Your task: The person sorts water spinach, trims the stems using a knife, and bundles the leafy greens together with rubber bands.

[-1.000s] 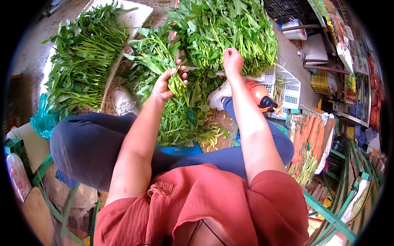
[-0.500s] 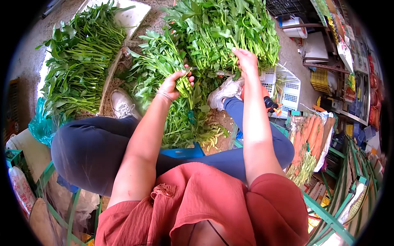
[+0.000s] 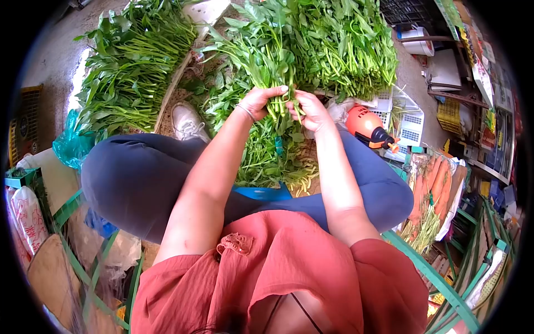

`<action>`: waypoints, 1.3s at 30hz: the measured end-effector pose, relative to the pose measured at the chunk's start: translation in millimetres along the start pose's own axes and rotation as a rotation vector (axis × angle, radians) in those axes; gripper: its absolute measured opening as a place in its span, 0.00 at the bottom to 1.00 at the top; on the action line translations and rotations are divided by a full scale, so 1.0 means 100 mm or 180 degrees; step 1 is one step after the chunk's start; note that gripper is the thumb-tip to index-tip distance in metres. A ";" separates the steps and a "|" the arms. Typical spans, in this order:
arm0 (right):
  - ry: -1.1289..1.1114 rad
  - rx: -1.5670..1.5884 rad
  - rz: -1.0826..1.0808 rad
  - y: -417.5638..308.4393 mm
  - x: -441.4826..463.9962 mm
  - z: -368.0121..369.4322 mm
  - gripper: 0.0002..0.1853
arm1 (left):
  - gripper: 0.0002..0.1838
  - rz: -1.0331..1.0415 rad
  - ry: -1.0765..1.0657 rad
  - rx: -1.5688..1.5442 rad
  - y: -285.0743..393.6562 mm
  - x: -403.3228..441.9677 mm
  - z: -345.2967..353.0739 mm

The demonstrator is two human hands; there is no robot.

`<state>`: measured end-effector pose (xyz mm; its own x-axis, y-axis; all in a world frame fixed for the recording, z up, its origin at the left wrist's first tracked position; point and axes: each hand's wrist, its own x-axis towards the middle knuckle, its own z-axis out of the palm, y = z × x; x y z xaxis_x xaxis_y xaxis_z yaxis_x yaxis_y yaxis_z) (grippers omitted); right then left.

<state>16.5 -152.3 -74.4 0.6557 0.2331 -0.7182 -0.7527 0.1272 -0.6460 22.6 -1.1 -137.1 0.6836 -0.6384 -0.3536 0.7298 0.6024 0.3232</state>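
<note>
My left hand (image 3: 259, 102) is closed round the stems of a bunch of leafy greens (image 3: 266, 69) that look like water spinach. The leaves point away from me and the cut stem ends show just below the thumb. Close against it, my right hand (image 3: 311, 113) pinches a green stem (image 3: 298, 108) at the bunch's right side; its fingertips are partly hidden. Below both hands, a loose heap of greens (image 3: 256, 158) lies between my legs. Beyond my right hand is a large pile of greens (image 3: 353, 50).
Another stack of greens (image 3: 136, 72) lies at left on a white foam board (image 3: 206, 11). To the right are an orange spray bottle (image 3: 364, 123), a white plastic basket (image 3: 410, 125) and carrots (image 3: 436, 181). A teal plastic bag (image 3: 73, 140) sits by my left knee.
My right hand has come from the large pile down and left to meet the bunch. My left hand has moved right and slightly up, still holding the bunch. The view has shifted a little.
</note>
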 end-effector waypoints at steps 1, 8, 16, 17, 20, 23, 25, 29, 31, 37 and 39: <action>0.0034 -0.0167 -0.0094 0.02 0.03 0.00 0.08 | 0.14 0.0011 0.0097 -0.0030 -0.01 0.00 -0.01; 0.0264 -0.1950 0.0084 -0.23 0.20 -0.11 0.11 | 0.13 0.0306 0.0563 -0.0356 0.03 -0.02 0.11; 0.0439 -0.0369 -0.0103 -0.15 0.51 0.05 0.17 | 0.18 0.0114 0.0335 -0.0205 -0.04 0.00 -0.08; 0.0454 -0.0171 -0.0308 -0.10 0.60 0.06 0.15 | 0.18 0.0177 0.0333 -0.0174 -0.07 0.03 -0.12; 0.0699 0.0240 -0.0445 -0.18 0.56 0.09 0.12 | 0.16 0.0091 0.0218 -0.0577 0.00 -0.02 -0.09; 0.2127 -0.1926 -0.1139 -0.12 0.63 -0.01 0.13 | 0.13 0.0371 0.0047 -0.1040 0.03 -0.06 -0.14; 0.2982 -0.3451 -0.1450 -0.16 0.59 -0.19 0.20 | 0.12 0.0469 -0.0154 -0.1446 0.08 -0.07 -0.17; 0.2870 -0.4029 -0.1080 -0.41 0.48 -0.20 0.18 | 0.13 0.0455 0.0038 -0.1122 0.14 -0.07 -0.20; 0.3443 -0.4276 -0.1614 -0.44 0.66 -0.34 0.16 | 0.13 0.0521 0.0098 -0.1141 0.12 -0.04 -0.23; 0.2944 -0.4860 -0.0409 -0.63 0.94 -0.59 0.15 | 0.11 0.0697 0.0513 -0.1390 0.09 0.01 -0.24; 0.2649 -0.4314 -0.0438 -0.77 0.89 -0.67 0.15 | 0.10 0.0661 0.0568 -0.1380 0.11 -0.02 -0.15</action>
<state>137.2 -205.9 -105.9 0.9008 -0.3324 -0.2792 -0.3787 -0.9162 -0.1312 29.0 14.2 -146.5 0.7745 -0.4152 -0.4772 0.4829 0.8754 0.0221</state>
